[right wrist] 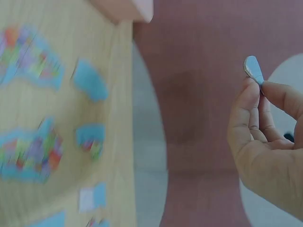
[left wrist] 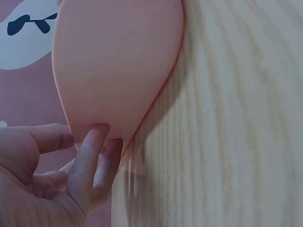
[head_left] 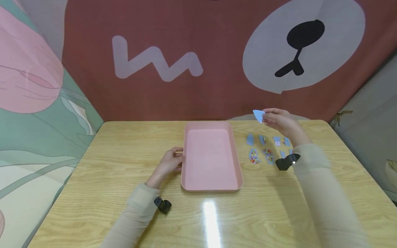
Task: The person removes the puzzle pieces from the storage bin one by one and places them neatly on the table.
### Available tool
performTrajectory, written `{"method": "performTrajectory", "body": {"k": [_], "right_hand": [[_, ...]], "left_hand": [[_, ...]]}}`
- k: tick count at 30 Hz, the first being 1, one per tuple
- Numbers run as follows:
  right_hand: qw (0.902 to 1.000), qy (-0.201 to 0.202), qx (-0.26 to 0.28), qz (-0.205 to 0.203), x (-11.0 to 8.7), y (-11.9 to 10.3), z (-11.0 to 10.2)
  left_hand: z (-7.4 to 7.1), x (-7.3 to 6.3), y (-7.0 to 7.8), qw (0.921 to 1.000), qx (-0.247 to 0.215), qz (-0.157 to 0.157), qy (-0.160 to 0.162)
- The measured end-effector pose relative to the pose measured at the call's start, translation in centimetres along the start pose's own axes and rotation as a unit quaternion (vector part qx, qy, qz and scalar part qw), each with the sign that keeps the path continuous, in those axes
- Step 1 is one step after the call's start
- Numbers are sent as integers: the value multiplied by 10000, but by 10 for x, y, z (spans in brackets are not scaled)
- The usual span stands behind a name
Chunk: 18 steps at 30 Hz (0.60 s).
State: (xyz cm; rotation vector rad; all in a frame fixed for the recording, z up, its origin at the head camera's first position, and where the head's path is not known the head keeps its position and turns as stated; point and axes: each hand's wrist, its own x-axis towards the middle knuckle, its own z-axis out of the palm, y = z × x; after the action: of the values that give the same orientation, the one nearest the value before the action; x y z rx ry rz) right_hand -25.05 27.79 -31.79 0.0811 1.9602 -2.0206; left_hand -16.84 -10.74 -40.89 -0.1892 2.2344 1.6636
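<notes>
A pink rectangular tray (head_left: 212,158) lies on the wooden table with nothing in it. Against its left wall rests my left hand (head_left: 171,161); in the left wrist view the straight fingers (left wrist: 87,161) touch the outside of that wall. Raised over the table's far right part, my right hand (head_left: 280,122) pinches a light blue puzzle piece (head_left: 258,115) between thumb and fingertips. The right wrist view shows the same piece (right wrist: 253,69) nearly edge-on, above the table's far edge.
Right of the tray lie several flat puzzle pieces, among them a plain blue piece (head_left: 250,139) and two larger ones with colourful patches, one piece (head_left: 253,156) nearer the tray. A brown bear-print cloth (head_left: 217,100) hangs behind the table (head_left: 136,144).
</notes>
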Motion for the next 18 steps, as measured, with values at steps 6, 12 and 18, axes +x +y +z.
{"method": "performTrajectory", "body": {"k": [6, 12, 18], "right_hand": [[9998, -105, -135, 86, -7, 14, -27], [9996, -57, -148, 248, -13, 30, -49], [9983, 30, -474, 323, -22, 45, -69]], "left_hand": [[-1, -1, 0, 9999, 38, 98, 3], [-1, 1, 1, 9999, 95, -70, 80], [0, 1, 1, 9999, 104, -89, 63]]}}
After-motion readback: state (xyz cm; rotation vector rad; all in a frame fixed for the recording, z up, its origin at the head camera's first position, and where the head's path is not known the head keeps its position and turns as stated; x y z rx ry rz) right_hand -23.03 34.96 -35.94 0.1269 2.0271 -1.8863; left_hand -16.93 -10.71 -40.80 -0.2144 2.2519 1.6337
